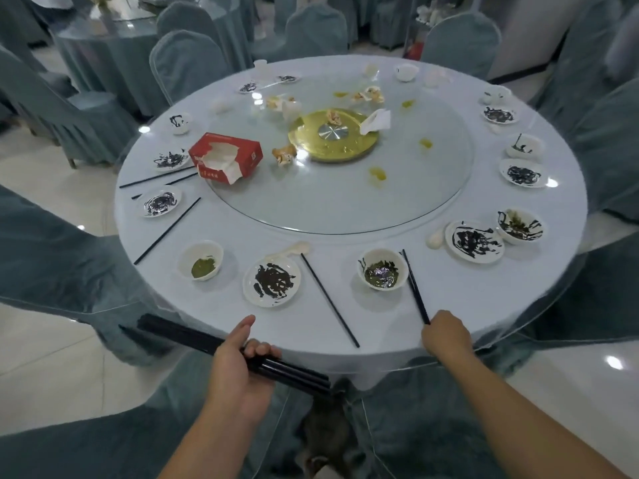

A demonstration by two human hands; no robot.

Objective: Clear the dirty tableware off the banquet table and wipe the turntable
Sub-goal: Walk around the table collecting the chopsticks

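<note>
Left hand point(238, 361) fingers clamped round bundle of black chopsticks point(221, 344), collecting; right hand point(446, 331) fingers pinching black chopstick pair point(415, 288) lower right, beside white bowl point(382, 269).

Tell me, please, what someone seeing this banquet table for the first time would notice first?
Probably the red tissue box at the left edge of the glass turntable, and the gold hub at its centre amid food scraps. Next, the ring of white dishes smeared with dark sauce, such as the plate near the front edge. In front, the left hand grips a bundle of black chopsticks while the right hand pinches another pair.
</note>
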